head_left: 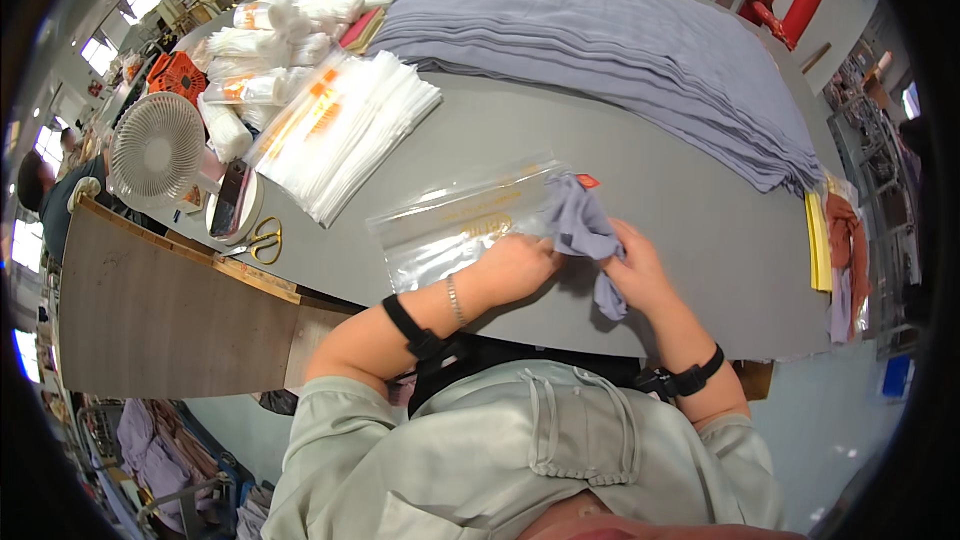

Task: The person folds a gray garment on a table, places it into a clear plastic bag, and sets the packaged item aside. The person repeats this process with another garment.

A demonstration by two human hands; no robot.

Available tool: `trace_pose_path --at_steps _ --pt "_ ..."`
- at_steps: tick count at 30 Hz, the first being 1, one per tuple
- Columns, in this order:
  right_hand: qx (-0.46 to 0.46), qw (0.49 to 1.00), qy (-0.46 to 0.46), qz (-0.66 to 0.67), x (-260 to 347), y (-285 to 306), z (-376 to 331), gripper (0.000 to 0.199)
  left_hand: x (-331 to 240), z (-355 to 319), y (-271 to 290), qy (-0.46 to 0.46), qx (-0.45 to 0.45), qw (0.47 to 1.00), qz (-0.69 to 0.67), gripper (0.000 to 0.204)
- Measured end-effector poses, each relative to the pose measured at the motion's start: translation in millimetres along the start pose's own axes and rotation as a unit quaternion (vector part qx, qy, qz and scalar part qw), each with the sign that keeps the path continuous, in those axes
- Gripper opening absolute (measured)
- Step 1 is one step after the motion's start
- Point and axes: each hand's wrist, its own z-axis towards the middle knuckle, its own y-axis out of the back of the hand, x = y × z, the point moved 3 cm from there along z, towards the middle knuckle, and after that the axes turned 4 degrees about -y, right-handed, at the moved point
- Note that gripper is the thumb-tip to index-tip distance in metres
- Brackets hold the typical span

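Note:
A clear plastic bag (432, 232) with yellow print lies flat on the grey table in front of me. Over its right end is a bunched blue-grey cloth (580, 218), with a small red tag (588, 181) at its top. My left hand (518, 268) rests at the bag's lower right part, fingers curled closed on the bag beside the cloth; its fingertips are partly hidden. On the right, my right hand (640, 268) grips the cloth between thumb and fingers, and a loose end hangs down below it.
A wide stack of blue-grey fabric (600, 30) covers the table's far side. Folded clear bags (345, 130) lie at left, near a white fan (157, 148), gold-handled scissors (264, 242) and a phone (231, 198). Yellow strips (818, 240) hang at the right edge.

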Motion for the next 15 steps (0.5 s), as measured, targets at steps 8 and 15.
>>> trace_pose_path --at_steps 8,15 --pt "0.02 0.996 -0.011 -0.088 -7.0 -27.4 -3.5 0.05 11.7 -74.8 36.3 0.053 -0.062 0.995 0.06 0.007" --pt "0.024 0.994 0.01 -0.104 -4.4 -26.0 0.8 0.052 18.1 -145.8 44.8 0.06 0.033 0.995 0.073 0.006"
